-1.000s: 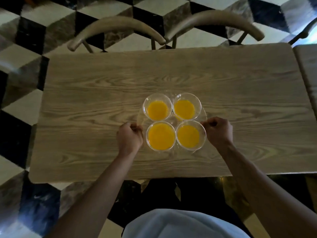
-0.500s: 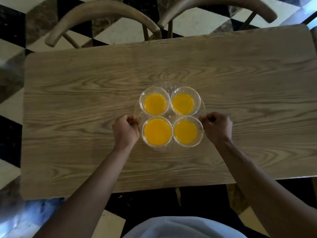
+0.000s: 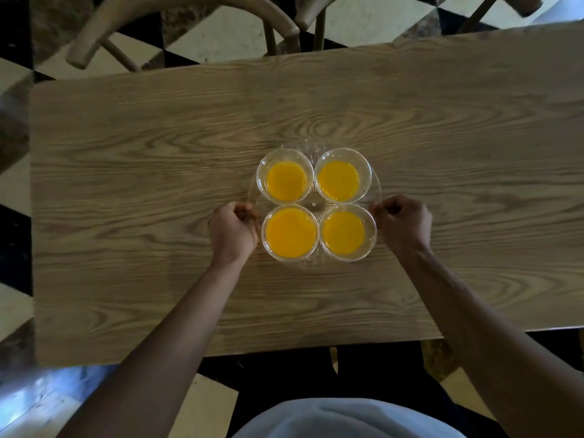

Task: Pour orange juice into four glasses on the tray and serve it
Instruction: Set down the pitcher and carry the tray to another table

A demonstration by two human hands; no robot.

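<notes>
Clear plastic, round and shallow: the tray (image 3: 376, 184) lies flat near the middle of the wooden table (image 3: 158, 153), with no long axis and no end that points anywhere. The four glasses stand upright on it in a two-by-two square, the rows running across the table and the rims touching or nearly so. Nearest are the near-left glass (image 3: 290, 233) and near-right glass (image 3: 347, 233), the left one fuller; behind them stand the far-left glass (image 3: 285, 176) and far-right glass (image 3: 343, 175). All hold orange juice.

The left hand (image 3: 232, 233) is curled tight on the tray's left edge, the right hand (image 3: 401, 223) on its right edge, thumbs on top, both level with the near pair of glasses. Whether the tray rests on the wood or sits just above it cannot be told.

Beyond the table stand two curved wooden chair backs (image 3: 177, 23) on a checkered floor (image 3: 221, 36).

Against half a second ago, both grips match; the tray lies a little farther from the near table edge, and the view has dropped closer.
</notes>
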